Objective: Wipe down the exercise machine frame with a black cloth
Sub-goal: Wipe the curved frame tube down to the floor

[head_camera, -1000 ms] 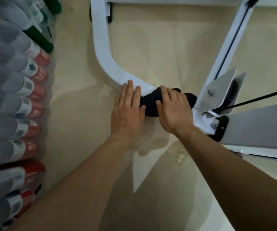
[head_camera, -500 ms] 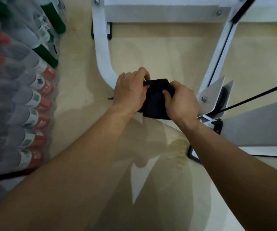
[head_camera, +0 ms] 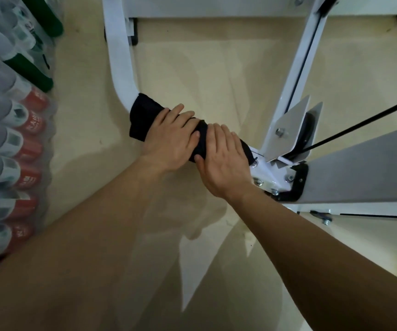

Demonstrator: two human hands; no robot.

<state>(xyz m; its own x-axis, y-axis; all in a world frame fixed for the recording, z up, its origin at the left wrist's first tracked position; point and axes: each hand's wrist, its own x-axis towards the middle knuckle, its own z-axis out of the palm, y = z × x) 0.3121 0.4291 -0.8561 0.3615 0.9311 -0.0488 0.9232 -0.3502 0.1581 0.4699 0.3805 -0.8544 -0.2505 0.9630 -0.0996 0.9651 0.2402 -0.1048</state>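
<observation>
A: What is taken in first?

B: A pale, smooth floor (head_camera: 192,68), dimly lit and crossed by shadows. Down the left side, shrink-wrapped packs of bottles (head_camera: 13,139) are stacked, with red labels below and green ones above.

A: And the machine?

B: A white metal frame (head_camera: 118,56) is seen running from the top, curving at the bend and carrying on to a bolted bracket (head_camera: 274,180) at the right. A slanted upright (head_camera: 305,56) rises from that joint, and a thin black cable (head_camera: 360,125) is led away from it.

A: Where is the cloth?

B: The black cloth (head_camera: 144,115) is wrapped over the curved tube, from the bend to just short of the bracket. It seems to be draped round so that several faces are rubbed in 1 pass.

A: How is it held?

B: The left hand (head_camera: 171,137) is laid flat over the middle of the cloth, fingers extended and pressing down. The right hand (head_camera: 223,161) is pressed likewise on the end nearer the bracket, thumb against the cloth. Neither is closed into a fist; the 2 hands are set side by side, probably so the cloth is kept tight on the tube.
</observation>
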